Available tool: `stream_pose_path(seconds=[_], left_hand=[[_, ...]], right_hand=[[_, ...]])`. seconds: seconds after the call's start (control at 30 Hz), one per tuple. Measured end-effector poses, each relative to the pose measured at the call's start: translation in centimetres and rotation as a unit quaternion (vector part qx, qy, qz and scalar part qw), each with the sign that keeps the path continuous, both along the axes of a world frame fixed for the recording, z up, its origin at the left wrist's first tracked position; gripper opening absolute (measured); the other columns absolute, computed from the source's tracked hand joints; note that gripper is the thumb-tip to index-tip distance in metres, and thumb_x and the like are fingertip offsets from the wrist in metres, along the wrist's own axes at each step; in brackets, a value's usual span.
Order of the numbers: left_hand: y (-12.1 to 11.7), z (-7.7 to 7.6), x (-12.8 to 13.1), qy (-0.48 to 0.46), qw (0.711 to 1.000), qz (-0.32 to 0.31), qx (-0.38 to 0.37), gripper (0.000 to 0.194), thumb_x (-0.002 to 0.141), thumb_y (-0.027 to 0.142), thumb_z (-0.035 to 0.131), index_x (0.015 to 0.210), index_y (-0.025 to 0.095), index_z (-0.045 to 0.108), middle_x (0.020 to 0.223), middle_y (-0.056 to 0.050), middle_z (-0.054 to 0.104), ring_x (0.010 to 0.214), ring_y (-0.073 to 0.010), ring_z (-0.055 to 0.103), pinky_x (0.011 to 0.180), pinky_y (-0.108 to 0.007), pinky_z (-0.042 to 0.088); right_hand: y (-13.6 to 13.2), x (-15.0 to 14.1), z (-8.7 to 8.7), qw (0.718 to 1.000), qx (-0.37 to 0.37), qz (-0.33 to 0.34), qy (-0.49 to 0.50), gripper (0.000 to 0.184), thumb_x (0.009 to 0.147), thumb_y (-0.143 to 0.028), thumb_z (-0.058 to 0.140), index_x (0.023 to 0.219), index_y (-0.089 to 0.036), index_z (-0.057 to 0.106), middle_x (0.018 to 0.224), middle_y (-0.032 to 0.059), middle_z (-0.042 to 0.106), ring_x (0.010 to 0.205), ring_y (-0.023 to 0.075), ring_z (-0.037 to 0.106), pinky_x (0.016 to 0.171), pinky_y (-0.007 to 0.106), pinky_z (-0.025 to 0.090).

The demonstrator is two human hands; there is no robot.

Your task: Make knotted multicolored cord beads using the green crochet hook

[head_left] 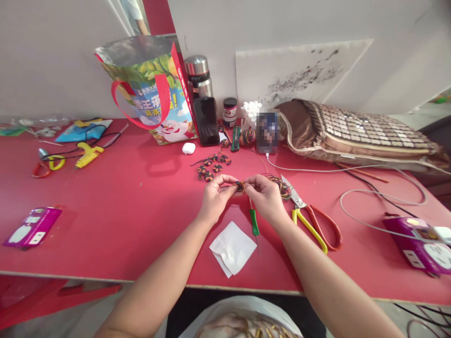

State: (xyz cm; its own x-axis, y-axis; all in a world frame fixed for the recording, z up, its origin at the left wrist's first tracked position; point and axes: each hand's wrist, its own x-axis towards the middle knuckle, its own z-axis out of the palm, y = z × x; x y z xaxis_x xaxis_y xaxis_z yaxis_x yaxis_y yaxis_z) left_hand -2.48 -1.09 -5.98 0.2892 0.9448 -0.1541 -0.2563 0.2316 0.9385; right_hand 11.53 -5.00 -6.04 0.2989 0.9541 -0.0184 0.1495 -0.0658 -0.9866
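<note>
Between my fingertips is a small piece of multicoloured yarn work [240, 186], dark with orange and purple strands. My left hand [220, 195] pinches its left side and my right hand [262, 195] pinches its right side. Just past my right hand lies a loose coil of the same yarn [281, 186]. Several small yarn flowers [208, 171] rest on the table beyond my left hand. Below my right hand lies a crochet hook with a green handle [254, 222]. A folded white paper [233, 249] sits nearer to me.
Scissors [310, 220] with red and yellow handles lie to the right. Behind stand a phone [206, 121], a yarn ball [247, 137], a shopping bag [151, 98] and a flask [198, 77]. A white cable [317, 169] crosses the right side. A yellow glue gun [89, 154] lies left.
</note>
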Motion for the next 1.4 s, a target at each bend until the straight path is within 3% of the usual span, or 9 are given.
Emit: stream_pose_path(seconds=[0.3, 0.43, 0.6, 0.7, 0.83, 0.97, 1.07, 1.17, 1.4], left_hand=[[0.2, 0.2, -0.5, 0.005, 0.998, -0.046, -0.033, 0.041, 0.069, 0.035, 0.087, 0.099, 0.016, 0.066, 0.084, -0.003, 0.07, 0.063, -0.018, 0.073, 0.055, -0.028, 0.059], [0.2, 0.0, -0.3, 0.016, 0.999, -0.034, -0.006, 0.033, 0.07, 0.035, 0.085, 0.091, 0.016, 0.068, 0.077, -0.003, 0.07, 0.064, -0.0173, 0.071, 0.06, -0.029, 0.06], [0.2, -0.2, -0.5, 0.102, 0.979, 0.03, 0.172, 0.006, 0.083, 0.025, 0.072, 0.084, 0.02, 0.073, 0.086, -0.005, 0.072, 0.081, -0.0201, 0.071, 0.081, -0.037, 0.06], [-0.1, 0.2, -0.8, 0.178, 0.929, 0.082, 0.315, 0.016, 0.086, 0.015, 0.064, 0.086, 0.024, 0.077, 0.101, -0.007, 0.073, 0.102, -0.022, 0.068, 0.099, -0.039, 0.053], [-0.6, 0.7, -0.9, 0.192, 0.915, 0.052, 0.352, 0.021, 0.087, 0.014, 0.063, 0.092, 0.026, 0.079, 0.105, -0.007, 0.073, 0.105, -0.0222, 0.066, 0.103, -0.038, 0.05], [-0.6, 0.7, -0.7, 0.12, 0.956, 0.038, 0.267, 0.015, 0.086, 0.021, 0.068, 0.097, 0.023, 0.078, 0.109, -0.008, 0.072, 0.106, -0.0221, 0.067, 0.098, -0.037, 0.053], [-0.1, 0.4, -0.6, 0.024, 0.996, 0.013, 0.084, 0.021, 0.079, 0.031, 0.078, 0.097, 0.019, 0.075, 0.098, -0.006, 0.073, 0.086, -0.0177, 0.069, 0.082, -0.032, 0.056], [0.4, 0.1, -0.7, -0.031, 0.997, -0.041, -0.063, 0.031, 0.068, 0.033, 0.087, 0.087, 0.016, 0.07, 0.078, -0.002, 0.071, 0.067, -0.0131, 0.066, 0.07, -0.028, 0.055], [0.6, 0.1, -0.7, -0.063, 0.993, -0.009, -0.102, 0.035, 0.058, 0.022, 0.092, 0.083, 0.015, 0.068, 0.081, -0.002, 0.074, 0.07, -0.0121, 0.069, 0.074, -0.027, 0.057]], right_hand=[[0.3, 0.3, 0.4, 0.996, -0.028, -0.008, 0.085, 0.022, 0.07, -0.037, 0.066, 0.078, -0.017, 0.068, 0.057, -0.0028, 0.058, 0.05, 0.0108, 0.043, 0.047, 0.025, 0.033], [0.4, 0.3, 0.2, 0.995, -0.024, 0.007, 0.094, 0.021, 0.07, -0.036, 0.071, 0.077, -0.017, 0.067, 0.058, -0.0025, 0.059, 0.05, 0.0101, 0.045, 0.045, 0.023, 0.032], [0.3, 0.4, 0.4, 0.978, -0.03, 0.017, 0.205, 0.033, 0.07, -0.04, 0.076, 0.092, -0.018, 0.066, 0.061, -0.0045, 0.06, 0.043, 0.0085, 0.046, 0.039, 0.022, 0.03], [0.3, 0.4, 0.7, 0.949, -0.061, 0.034, 0.308, 0.045, 0.067, -0.045, 0.084, 0.098, -0.019, 0.065, 0.075, -0.0003, 0.068, 0.049, 0.0117, 0.058, 0.04, 0.022, 0.035], [0.4, 0.5, 0.7, 0.93, -0.072, 0.058, 0.356, 0.044, 0.062, -0.045, 0.09, 0.09, -0.019, 0.07, 0.072, -0.0005, 0.066, 0.057, 0.0123, 0.061, 0.046, 0.023, 0.043], [0.5, 0.7, 0.5, 0.938, -0.053, 0.031, 0.341, 0.042, 0.057, -0.039, 0.093, 0.088, -0.018, 0.074, 0.074, -0.001, 0.066, 0.057, 0.0091, 0.056, 0.049, 0.022, 0.042], [0.6, 0.9, 0.5, 0.946, -0.041, 0.025, 0.321, 0.041, 0.056, -0.038, 0.094, 0.085, -0.018, 0.074, 0.074, -0.0007, 0.067, 0.057, 0.0089, 0.056, 0.051, 0.022, 0.042], [0.6, 0.9, 0.5, 0.954, -0.033, 0.039, 0.294, 0.039, 0.056, -0.039, 0.093, 0.084, -0.018, 0.075, 0.074, 0.0004, 0.069, 0.06, 0.0106, 0.057, 0.057, 0.025, 0.045], [0.7, 1.0, 0.2, 0.954, -0.02, 0.024, 0.297, 0.045, 0.062, -0.042, 0.089, 0.098, -0.019, 0.075, 0.087, 0.0027, 0.073, 0.068, 0.0123, 0.061, 0.064, 0.028, 0.049]])
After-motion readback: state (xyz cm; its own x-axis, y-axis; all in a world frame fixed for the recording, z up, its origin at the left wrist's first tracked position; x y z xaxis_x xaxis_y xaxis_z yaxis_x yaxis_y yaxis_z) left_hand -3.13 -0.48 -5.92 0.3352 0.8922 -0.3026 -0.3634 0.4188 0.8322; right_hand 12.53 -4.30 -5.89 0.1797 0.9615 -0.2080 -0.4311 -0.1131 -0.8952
